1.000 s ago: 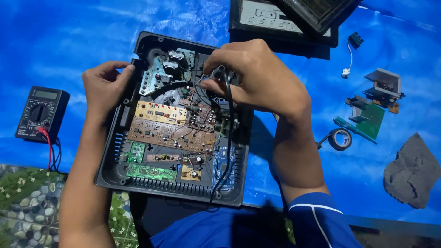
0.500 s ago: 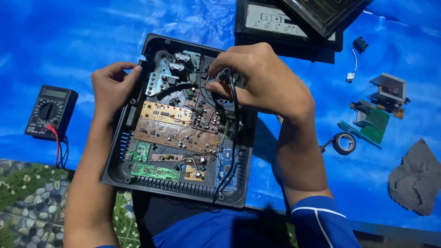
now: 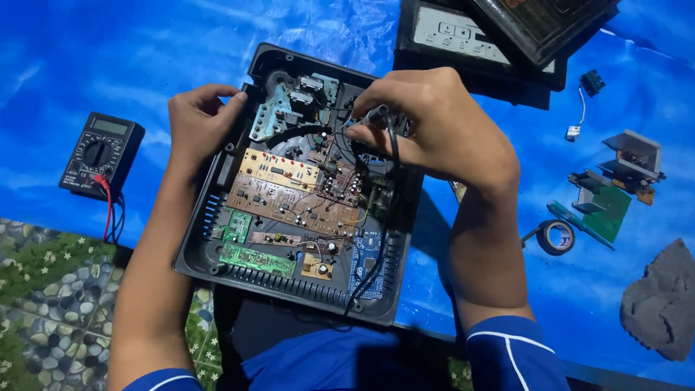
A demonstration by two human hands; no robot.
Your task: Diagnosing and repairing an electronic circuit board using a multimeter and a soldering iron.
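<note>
Presently, an opened black casing [image 3: 217, 250] is laid on a blue sheet [image 3: 108, 58], its circuit boards exposed. The left hand [image 3: 199, 123] is set against the casing's upper left rim, fingers curled over the edge in a light bracing grip; nothing else is held by it. The right hand [image 3: 434, 127] is held over the upper middle of the casing, fingers pinched shut on a dark probe [image 3: 378, 116], from which a black lead [image 3: 384, 217] is run down across the boards and over the near rim. The probe tip is hidden under the fingers, so contact with a part cannot be confirmed.

The step in hand is judged to be probing of a point near the tan board [image 3: 289, 185], beside the metal mechanism [image 3: 289, 105] at the casing's far end. For the next move, a steady tip on one small contact is called for, with the casing kept braced and the lead kept off the neighbouring parts; a slip between close joints is the likely fault.

A multimeter [image 3: 101, 153] with red and black leads is lying well to the left, apart from the casing. A tape roll [image 3: 556, 237], a green board [image 3: 604, 210] and a grey pad [image 3: 662, 304] are lying to the right. A dark panel [image 3: 463, 36] is resting beyond the casing.
</note>
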